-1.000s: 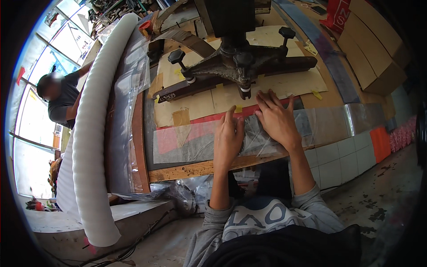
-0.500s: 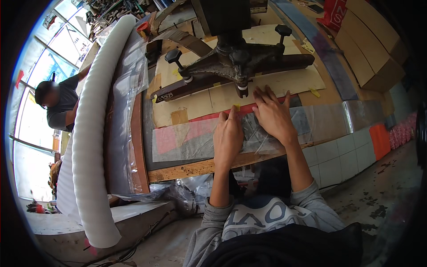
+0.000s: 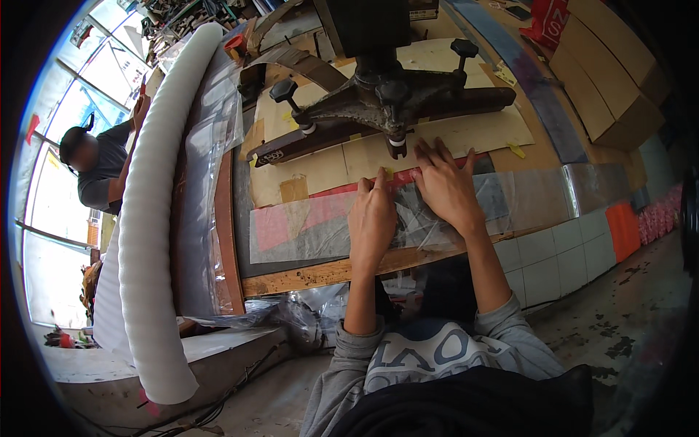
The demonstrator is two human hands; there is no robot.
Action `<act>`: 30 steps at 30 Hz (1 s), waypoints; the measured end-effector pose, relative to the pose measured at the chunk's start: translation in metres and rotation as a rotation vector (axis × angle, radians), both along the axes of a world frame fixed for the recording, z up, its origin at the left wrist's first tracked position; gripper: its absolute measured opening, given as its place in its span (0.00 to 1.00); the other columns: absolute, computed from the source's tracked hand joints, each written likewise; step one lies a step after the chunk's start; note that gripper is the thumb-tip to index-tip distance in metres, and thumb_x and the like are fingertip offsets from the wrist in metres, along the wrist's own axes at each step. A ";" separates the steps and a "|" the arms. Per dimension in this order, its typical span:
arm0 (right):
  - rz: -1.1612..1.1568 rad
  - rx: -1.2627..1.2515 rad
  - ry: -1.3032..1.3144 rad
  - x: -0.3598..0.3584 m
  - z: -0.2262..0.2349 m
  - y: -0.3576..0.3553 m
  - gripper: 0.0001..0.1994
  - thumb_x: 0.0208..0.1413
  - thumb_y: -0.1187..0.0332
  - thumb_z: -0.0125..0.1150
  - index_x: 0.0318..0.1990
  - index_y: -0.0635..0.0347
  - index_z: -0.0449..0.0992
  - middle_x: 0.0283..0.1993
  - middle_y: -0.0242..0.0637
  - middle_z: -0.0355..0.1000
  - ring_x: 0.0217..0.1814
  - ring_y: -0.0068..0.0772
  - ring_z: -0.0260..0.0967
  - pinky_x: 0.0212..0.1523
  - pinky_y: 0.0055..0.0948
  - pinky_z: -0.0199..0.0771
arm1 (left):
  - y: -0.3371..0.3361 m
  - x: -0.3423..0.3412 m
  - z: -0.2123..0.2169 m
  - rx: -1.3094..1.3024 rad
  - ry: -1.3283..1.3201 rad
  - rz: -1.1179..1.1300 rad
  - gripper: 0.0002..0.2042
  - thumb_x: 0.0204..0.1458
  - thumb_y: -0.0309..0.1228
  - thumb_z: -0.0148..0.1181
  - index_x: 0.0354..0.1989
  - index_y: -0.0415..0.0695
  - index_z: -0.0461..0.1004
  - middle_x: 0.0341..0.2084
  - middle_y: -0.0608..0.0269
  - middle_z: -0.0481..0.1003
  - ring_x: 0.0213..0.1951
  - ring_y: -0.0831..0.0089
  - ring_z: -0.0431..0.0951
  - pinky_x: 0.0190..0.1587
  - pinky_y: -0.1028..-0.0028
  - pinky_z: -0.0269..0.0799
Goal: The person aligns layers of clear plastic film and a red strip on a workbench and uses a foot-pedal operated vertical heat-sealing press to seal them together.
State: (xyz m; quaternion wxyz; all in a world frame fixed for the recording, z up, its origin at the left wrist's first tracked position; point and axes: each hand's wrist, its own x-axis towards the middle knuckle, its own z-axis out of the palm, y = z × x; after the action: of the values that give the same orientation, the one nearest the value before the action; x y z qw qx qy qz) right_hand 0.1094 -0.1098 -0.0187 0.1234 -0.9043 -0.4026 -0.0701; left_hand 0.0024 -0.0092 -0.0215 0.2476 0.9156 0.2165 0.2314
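My left hand [image 3: 373, 222] lies on a clear plastic sheet [image 3: 313, 240], its index finger stretched to the front edge of a pale yellowish board [image 3: 320, 172]. A small yellow mark sits beside that fingertip. My right hand [image 3: 448, 193] rests flat with fingers spread, its longer fingertips on the board. A red strip [image 3: 342, 189] runs along the board's edge and partly passes under both hands. Just beyond my fingers stands a dark metal press head [image 3: 389, 102] with a long bar and black knobs. The sheet's parts beneath my palms are hidden.
A tall white foam roll [image 3: 149, 211] stands at the left, with a person [image 3: 102, 164] behind it. Cardboard boxes [image 3: 604, 73] and a red bag [image 3: 546, 25] are at the far right. The table's wooden front edge [image 3: 298, 278] lies below my wrists.
Both my hands stay almost in place; the left index finger shifts slightly. Behind the foam roll, the other person's hand has come up into view.
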 end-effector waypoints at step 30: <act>-0.019 0.036 -0.020 -0.001 -0.002 0.002 0.21 0.56 0.63 0.50 0.57 0.58 0.64 0.63 0.32 0.59 0.67 0.38 0.52 0.59 0.71 0.43 | 0.002 0.001 0.002 0.034 0.041 0.004 0.21 0.47 0.20 0.50 0.53 0.36 0.67 0.34 0.42 0.71 0.30 0.49 0.76 0.30 0.60 0.71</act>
State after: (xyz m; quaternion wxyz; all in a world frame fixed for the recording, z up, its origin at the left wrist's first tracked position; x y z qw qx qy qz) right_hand 0.1086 -0.1075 -0.0202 0.1349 -0.9050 -0.3939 -0.0876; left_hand 0.0036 -0.0070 -0.0195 0.2269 0.9237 0.2195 0.2168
